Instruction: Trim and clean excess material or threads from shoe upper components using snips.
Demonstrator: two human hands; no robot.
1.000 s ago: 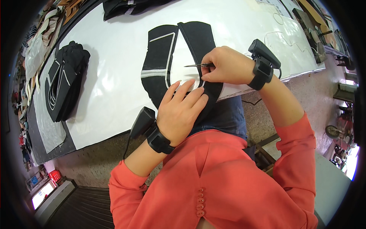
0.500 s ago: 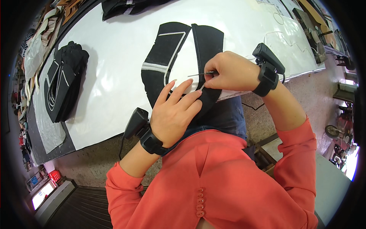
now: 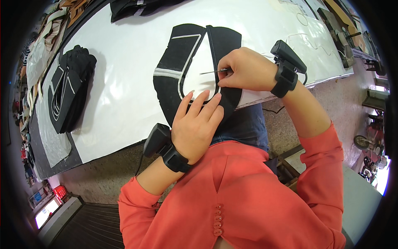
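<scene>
A black U-shaped fabric piece (image 3: pixel 176 58) lies on the white tabletop, with a thin white strip (image 3: pixel 189 60) running along its inner edge. My left hand (image 3: pixel 195 132) rests flat on its near curve, fingers a little spread, holding nothing. My right hand (image 3: pixel 248 68) is closed over the right arm of the piece. Out of its fingers a thin pointed metal tool (image 3: pixel 210 72) sticks to the left, its handle hidden in the hand. Thumb and fingertips are pinched by the inner edge, where the white strip reaches them.
A bundle of similar black pieces (image 3: pixel 71 89) with white lines lies at the left, near clear plastic (image 3: pixel 52 139). More black fabric (image 3: pixel 141 7) sits at the far edge. Loose white cord (image 3: pixel 309 36) and a dark metal device (image 3: pixel 338 35) are at the right.
My right hand has moved slightly up along the inner edge with the tool. My left hand has shifted right and nearer me on the curve, uncovering more white strip.
</scene>
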